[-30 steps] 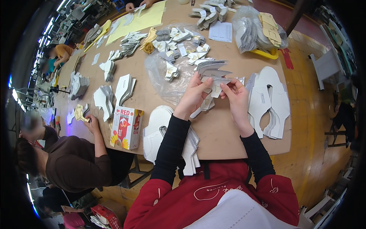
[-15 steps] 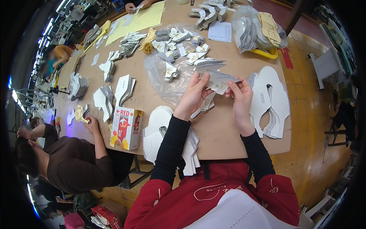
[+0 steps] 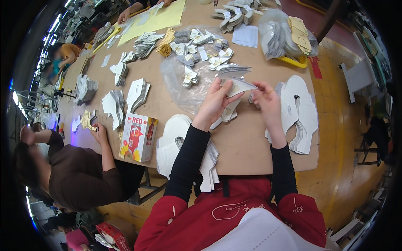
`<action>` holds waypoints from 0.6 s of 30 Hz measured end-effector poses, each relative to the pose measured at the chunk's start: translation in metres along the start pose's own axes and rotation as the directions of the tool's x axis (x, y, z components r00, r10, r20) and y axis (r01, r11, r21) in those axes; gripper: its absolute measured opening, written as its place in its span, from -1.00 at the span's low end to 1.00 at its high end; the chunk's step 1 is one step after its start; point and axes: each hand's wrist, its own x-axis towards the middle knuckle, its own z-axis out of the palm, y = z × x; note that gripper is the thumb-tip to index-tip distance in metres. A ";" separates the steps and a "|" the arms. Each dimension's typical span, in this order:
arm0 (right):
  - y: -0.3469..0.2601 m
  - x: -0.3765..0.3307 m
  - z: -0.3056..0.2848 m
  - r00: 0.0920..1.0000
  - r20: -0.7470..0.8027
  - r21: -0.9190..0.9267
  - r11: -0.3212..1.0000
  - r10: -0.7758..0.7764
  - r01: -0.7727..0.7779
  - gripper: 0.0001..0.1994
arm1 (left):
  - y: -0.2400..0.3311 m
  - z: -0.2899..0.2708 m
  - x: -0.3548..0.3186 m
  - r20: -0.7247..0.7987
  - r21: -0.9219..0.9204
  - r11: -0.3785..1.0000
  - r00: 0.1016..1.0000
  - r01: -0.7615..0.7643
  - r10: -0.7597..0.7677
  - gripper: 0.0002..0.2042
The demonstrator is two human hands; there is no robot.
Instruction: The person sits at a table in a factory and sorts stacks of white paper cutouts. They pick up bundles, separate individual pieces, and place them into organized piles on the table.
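My left hand grips a small stack of thin grey-and-white cut pieces, fanned apart, with the thumb on top. My right hand is at the right edge of the same stack, its fingers bent and closed at the tip of a piece. A bit of grey shows beside those fingers; whether it belongs to a separate piece I cannot tell. Under my hands lies another bundle of white pieces, partly hidden. Large white curved pieces lie stacked right of my right hand and beside my left forearm.
A red and white box stands on the table to the left. Clear plastic lies under several tied bundles. A yellow tray holds a bagged stack at far right. A co-worker in brown sits at left; another person's hands are at the far edge.
My right hand has shifted slightly down and its fingers have curled at the stack's edge. The fanned pieces in my left hand have changed angle. The far person's hand has moved left.
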 end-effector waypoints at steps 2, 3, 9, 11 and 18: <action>-0.002 -0.005 0.013 1.000 -0.010 0.012 1.000 -0.020 0.021 -0.80 | -0.002 -0.002 0.001 -0.012 -0.014 0.999 0.999 0.036 -0.036 -0.74; -0.002 -0.007 0.015 1.000 -0.010 0.016 1.000 -0.018 0.018 -0.81 | -0.002 -0.003 0.002 0.002 -0.041 0.998 0.999 0.039 -0.039 -0.75; 0.005 -0.005 0.006 0.993 0.042 0.125 0.985 0.112 -0.117 -0.80 | 0.003 -0.024 0.011 -0.171 -0.087 0.974 0.966 -0.210 0.193 -0.77; 0.010 -0.007 0.010 0.965 0.152 -0.041 0.977 0.215 -0.211 -0.78 | 0.009 -0.030 0.011 -0.204 -0.063 0.970 0.955 -0.233 0.216 -0.77; 0.010 -0.015 0.026 0.994 0.041 -0.372 0.925 0.099 -0.077 -0.73 | 0.013 -0.018 0.004 -0.051 -0.037 0.997 0.996 -0.071 0.069 -0.73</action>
